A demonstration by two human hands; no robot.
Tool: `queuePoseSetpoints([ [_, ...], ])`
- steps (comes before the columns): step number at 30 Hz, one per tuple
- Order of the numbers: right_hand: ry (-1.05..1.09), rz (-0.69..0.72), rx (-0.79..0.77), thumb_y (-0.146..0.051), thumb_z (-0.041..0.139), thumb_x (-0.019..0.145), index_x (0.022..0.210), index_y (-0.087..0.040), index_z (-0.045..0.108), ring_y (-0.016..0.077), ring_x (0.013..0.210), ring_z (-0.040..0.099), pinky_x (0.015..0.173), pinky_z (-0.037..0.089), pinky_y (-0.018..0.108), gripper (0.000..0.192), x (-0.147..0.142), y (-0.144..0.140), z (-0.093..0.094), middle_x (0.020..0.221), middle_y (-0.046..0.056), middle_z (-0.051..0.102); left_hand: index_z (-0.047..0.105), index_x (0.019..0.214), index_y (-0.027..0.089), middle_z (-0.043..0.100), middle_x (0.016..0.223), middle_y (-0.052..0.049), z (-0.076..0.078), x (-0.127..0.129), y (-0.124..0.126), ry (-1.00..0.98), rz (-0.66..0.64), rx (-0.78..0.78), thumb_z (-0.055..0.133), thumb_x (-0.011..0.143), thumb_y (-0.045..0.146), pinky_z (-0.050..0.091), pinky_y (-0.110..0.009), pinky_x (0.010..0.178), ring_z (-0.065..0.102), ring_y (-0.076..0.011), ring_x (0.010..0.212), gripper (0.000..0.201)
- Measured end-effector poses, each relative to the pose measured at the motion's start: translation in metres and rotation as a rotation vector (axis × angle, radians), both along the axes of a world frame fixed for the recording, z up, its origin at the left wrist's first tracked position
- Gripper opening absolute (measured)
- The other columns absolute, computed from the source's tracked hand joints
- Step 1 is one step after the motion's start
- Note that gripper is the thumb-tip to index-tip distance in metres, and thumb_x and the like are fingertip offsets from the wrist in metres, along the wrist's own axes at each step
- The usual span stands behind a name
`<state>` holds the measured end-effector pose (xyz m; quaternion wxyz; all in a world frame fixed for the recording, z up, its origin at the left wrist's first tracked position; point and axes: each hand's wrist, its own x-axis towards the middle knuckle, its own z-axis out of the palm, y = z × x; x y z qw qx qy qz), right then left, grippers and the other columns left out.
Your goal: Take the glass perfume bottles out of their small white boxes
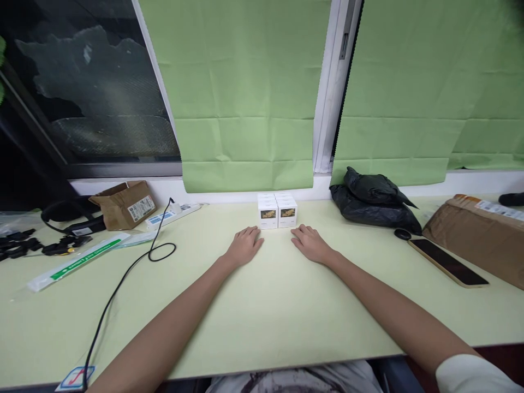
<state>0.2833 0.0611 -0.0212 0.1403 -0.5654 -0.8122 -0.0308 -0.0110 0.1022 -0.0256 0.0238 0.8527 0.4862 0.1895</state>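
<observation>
Several small white boxes (pixel 268 219) stand packed together in a block at the middle back of the table, with a yellowish picture on each front face. My left hand (pixel 244 245) lies palm down on the tabletop, just in front of the block's left corner, fingers stretched out. On the other side my right hand (pixel 311 243) rests the same way, its fingers spread near the block's right corner. Neither hand holds anything. Whether the fingertips touch the boxes I cannot tell.
Leftward are an opened cardboard box (pixel 126 206), a power strip (pixel 174 214), a black cable (pixel 123 278) and a long green-and-white packet (pixel 77 262). To the right sit a black plastic bag (pixel 374 202), a phone (pixel 448 262) and a brown parcel (pixel 478 234). Green sheets (pixel 249 98) cover the window.
</observation>
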Motion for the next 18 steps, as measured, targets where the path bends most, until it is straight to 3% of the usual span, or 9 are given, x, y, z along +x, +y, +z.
queuePoseSetpoints([
  [18, -0.003, -0.005, -0.012, -0.039, 0.039, 0.110, 0.136, -0.021, 0.059, 0.0290, 0.115, 0.057, 0.100, 0.043, 0.042, 0.037, -0.0001, -0.0002, 0.0014, 0.130, 0.014, 0.059, 0.057, 0.139, 0.023, 0.055, 0.155, -0.012, -0.0004, 0.0001, 0.0009, 0.005, -0.008, 0.010, 0.037, 0.107, 0.048, 0.038, -0.052, 0.117, 0.048, -0.0316, 0.144, 0.045],
])
